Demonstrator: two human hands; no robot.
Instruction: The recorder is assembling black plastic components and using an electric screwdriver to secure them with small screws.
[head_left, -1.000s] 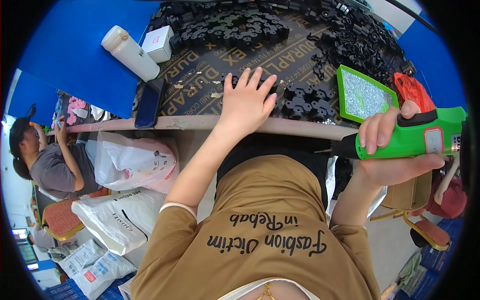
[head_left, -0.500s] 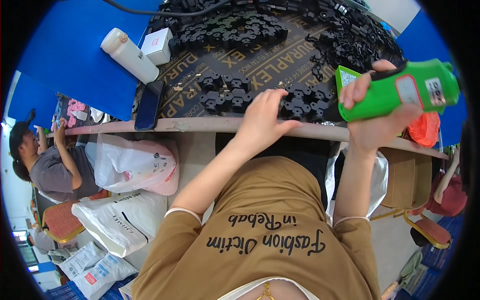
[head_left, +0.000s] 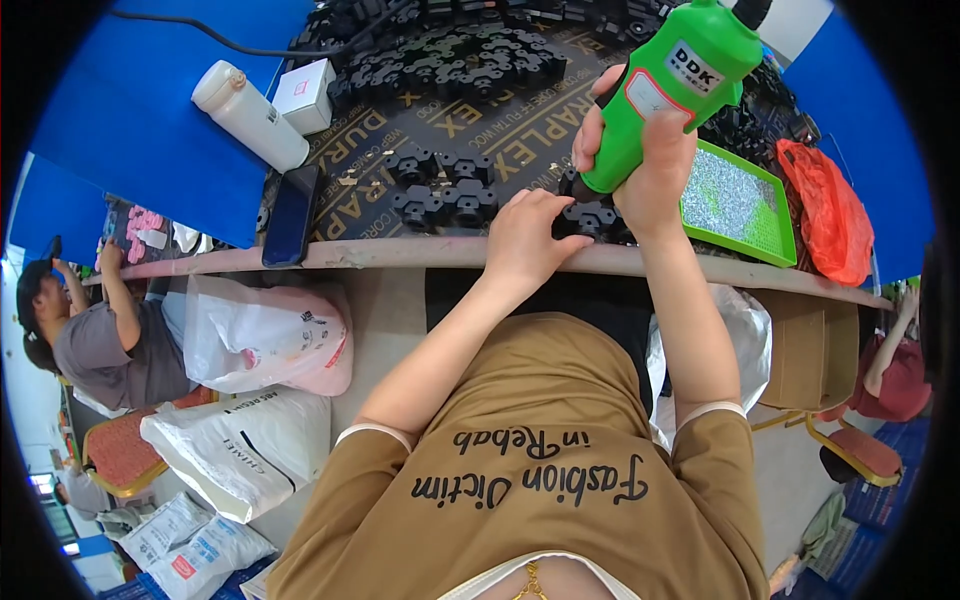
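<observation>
1. The right hand is clamped around a green electric screwdriver, held upright with its tip down on a black plastic part.
2. The screwdriver is bright green, bottle-shaped, with a white label and a black top.
3. The left hand rests on the same part, fingers curled together over it, just left of the screwdriver.
4. A green tray of small silver screws lies right of the screwdriver on the counter.
</observation>
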